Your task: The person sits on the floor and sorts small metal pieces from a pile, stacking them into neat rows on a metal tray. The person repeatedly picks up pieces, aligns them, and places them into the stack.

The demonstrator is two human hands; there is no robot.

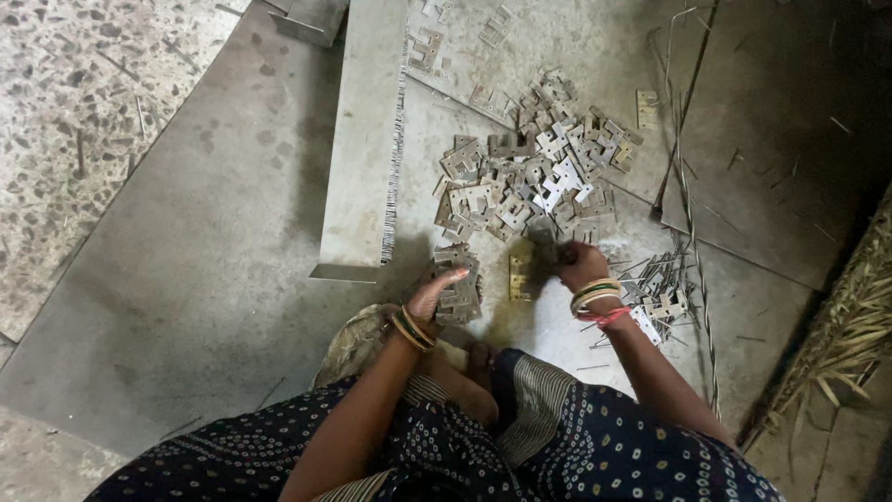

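A grey metal sheet covers most of the floor, with speckled stone floor showing at ten o'clock and straw at four o'clock. A long folded metal strip, toothed along its right edge, runs from twelve o'clock down toward centre, just left of the work. At one o'clock lies a loose heap of hinge plates. Thin rods trail down the right side, and pins are scattered at three o'clock. The left hand rests with fingers curled on a small stack of plates. The right hand is closed at the heap's near edge; what it grips cannot be told. A brass hinge stands between the hands.
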